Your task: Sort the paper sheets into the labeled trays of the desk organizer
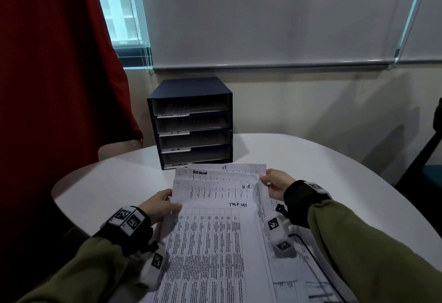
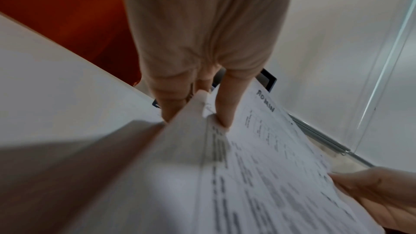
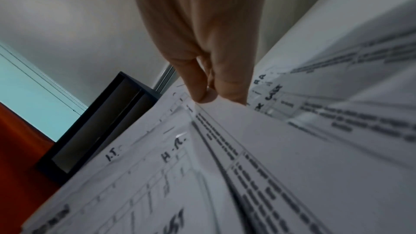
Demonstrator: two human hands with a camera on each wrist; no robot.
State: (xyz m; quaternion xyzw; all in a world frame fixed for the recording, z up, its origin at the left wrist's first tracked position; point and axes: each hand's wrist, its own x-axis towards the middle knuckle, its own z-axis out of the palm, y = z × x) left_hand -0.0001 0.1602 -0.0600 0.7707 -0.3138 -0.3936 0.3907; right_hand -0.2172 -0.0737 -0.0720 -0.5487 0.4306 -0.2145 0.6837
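Note:
A fanned stack of printed paper sheets point(image 1: 215, 219) lies before me on the white table point(image 1: 334, 171), hand-labelled I.T, ADMIN, H.R. and TASK LIST. My left hand point(image 1: 162, 204) pinches the stack's left edge, thumb on top point(image 2: 223, 109). My right hand point(image 1: 275, 183) pinches the upper right edges of the sheets point(image 3: 225, 122) between thumb and fingers. The dark desk organizer point(image 1: 191, 123) stands just behind the papers, with trays labelled TASK LIST, I.T, H.R. and ADMIN from top to bottom. The upper two trays hold sheets.
A person in red clothing point(image 1: 59, 87) stands close at the table's left. More printed sheets point(image 1: 299, 278) lie under my right forearm with a black cable point(image 1: 318, 266) across them. A dark chair point(image 1: 423, 163) is at the far right. Wall and blinds are behind.

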